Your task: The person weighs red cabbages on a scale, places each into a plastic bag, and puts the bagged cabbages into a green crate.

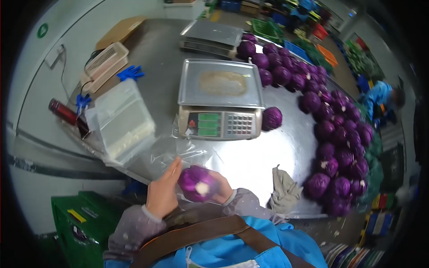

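Note:
A purple cabbage (194,183) with a pale cut stem sits in my right hand (222,187), whose fingers wrap its right side and are partly hidden behind it. On the other side, my left hand (163,193) has its fingers stretched forward, right at the cabbage's left edge. Clear plastic film (185,152) lies crumpled on the metal table (243,156) just beyond both hands. Past the film stands a digital scale (221,85) with a bare, stained pan. One more purple cabbage (272,119) rests against the scale's right side.
Many purple cabbages (325,129) are heaped along the right edge. A grey cloth (284,191) lies at the near edge. To the left are a stack of clear plastic bags (123,120), a beige basket (106,64) and blue gloves (130,73). A second scale (210,38) stands behind.

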`<state>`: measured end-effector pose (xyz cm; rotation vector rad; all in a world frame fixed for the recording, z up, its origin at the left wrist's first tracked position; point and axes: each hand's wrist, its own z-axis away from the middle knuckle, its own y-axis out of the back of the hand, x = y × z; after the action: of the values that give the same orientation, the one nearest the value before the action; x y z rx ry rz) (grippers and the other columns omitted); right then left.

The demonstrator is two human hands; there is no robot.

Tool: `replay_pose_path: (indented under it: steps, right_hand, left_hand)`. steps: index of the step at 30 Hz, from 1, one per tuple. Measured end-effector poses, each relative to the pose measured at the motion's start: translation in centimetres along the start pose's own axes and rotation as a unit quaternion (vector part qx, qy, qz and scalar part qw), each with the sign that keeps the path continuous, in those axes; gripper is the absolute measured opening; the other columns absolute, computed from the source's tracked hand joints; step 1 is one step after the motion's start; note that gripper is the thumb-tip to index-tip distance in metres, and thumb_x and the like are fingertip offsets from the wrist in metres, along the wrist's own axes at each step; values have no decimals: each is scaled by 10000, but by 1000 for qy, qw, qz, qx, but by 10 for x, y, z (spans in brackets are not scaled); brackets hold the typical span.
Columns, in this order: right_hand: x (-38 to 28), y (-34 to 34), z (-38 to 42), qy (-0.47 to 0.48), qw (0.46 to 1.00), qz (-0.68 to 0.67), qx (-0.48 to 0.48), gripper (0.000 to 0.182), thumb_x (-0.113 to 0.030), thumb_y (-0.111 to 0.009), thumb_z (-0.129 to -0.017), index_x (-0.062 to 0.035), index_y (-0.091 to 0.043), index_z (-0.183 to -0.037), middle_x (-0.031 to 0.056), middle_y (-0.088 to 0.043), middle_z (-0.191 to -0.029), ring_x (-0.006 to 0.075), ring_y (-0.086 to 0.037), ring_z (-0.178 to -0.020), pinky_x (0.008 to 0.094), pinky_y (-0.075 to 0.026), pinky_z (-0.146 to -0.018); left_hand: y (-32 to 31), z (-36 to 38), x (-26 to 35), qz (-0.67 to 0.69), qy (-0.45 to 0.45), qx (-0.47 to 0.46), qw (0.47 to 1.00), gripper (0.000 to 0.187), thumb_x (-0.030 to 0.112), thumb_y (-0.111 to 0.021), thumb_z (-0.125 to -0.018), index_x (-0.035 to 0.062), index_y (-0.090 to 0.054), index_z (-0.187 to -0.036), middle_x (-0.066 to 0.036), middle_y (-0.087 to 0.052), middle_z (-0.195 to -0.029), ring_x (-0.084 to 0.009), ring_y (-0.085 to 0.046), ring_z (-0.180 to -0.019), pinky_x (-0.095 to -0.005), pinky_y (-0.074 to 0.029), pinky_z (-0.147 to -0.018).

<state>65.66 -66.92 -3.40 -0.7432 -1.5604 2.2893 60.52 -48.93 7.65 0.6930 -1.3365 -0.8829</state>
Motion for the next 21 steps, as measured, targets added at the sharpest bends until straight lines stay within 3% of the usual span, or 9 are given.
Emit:
replay_pose_path:
  steps: [6, 9, 11, 12, 13, 16, 17, 20, 21]
  right_hand:
    - [-47, -51, 53, -85, 968, 234, 15, 562, -242, -530, -902, -54, -283, -1371, 141, -447, -1287, 254, -530, -1108, 357, -464, -922]
    - [-185, -21, 74, 72, 739, 613, -270, 355, -87, -590, -844, -5, -540, -1186, 122, -616, -1058, 219, -594, -964, 301, -475, -852]
    - [-235, 1, 57, 310, 881, 351, 69, 663, -169, -690, -771, -53, -351, -1328, 164, -553, -1134, 252, -568, -1004, 319, -471, -839]
    - [-264, 28, 42, 377, 710, 516, 296, 874, -354, -749, -699, -91, -257, -1371, 217, -501, -1193, 300, -536, -1061, 346, -448, -878]
    - [-303, 88, 28, 341, 521, 659, 422, 945, -436, -774, -635, -99, -277, -1365, 244, -498, -1189, 327, -518, -1086, 389, -433, -899]
    - [-314, 130, -1, 245, 432, 694, 522, 935, -442, -786, -605, -66, -329, -1329, 241, -505, -1188, 339, -524, -1070, 416, -430, -896]
    - [-312, 138, -7, 243, 437, 695, 517, 935, -442, -786, -605, -66, -329, -1329, 241, -505, -1188, 339, -524, -1070, 416, -430, -896]
    - [-309, 161, -11, 249, 534, 637, 498, 797, -419, -746, -654, -43, -408, -1271, 210, -531, -1163, 312, -549, -1039, 401, -448, -880]
    - [-310, 168, -3, 289, 693, 509, 421, 703, -388, -713, -693, -42, -437, -1240, 186, -553, -1135, 295, -571, -1011, 395, -471, -857]
  left_hand:
    - [32, -2, 21, 267, -83, -82, 957, 836, -112, -415, -593, 90, -295, -1395, -93, -334, -1425, -132, -612, -751, -219, -438, -509]
    - [60, -32, 17, 520, 67, -211, 825, 886, -154, -422, -613, 74, -162, -1429, -128, -234, -1463, -13, -389, -507, -177, -354, -443]
    - [70, -42, 15, 505, 60, -219, 832, 890, -154, -419, -613, 79, -156, -1431, -136, -176, -1478, -13, -390, -507, -179, -354, -443]
    - [73, -46, 16, 492, 58, -235, 836, 894, -155, -416, -613, 84, -150, -1433, -143, -117, -1492, -12, -391, -507, -180, -354, -443]
    - [74, -47, 19, 419, 76, -219, 878, 890, -131, -437, -629, 106, -149, -1436, -140, -467, -1298, -17, -397, -485, -186, -357, -441]
    - [78, -50, 27, 350, 110, -256, 894, 882, -92, -467, -642, 131, -159, -1438, -31, -620, -762, -21, -404, -459, -192, -360, -443]
    - [73, -50, 28, 356, 115, -248, 894, 870, -59, -486, -651, 139, -171, -1437, 60, -401, -466, -27, -393, -441, -201, -363, -443]
    - [73, -50, 31, 301, 93, -249, 916, 868, -55, -479, -649, 152, -180, -1437, 49, -417, -501, -35, -376, -443, -202, -360, -453]
    - [73, -48, 31, 294, 95, -242, 920, 857, -62, -479, -620, 145, -248, -1418, -2, -565, -695, -35, -364, -483, -197, -360, -498]
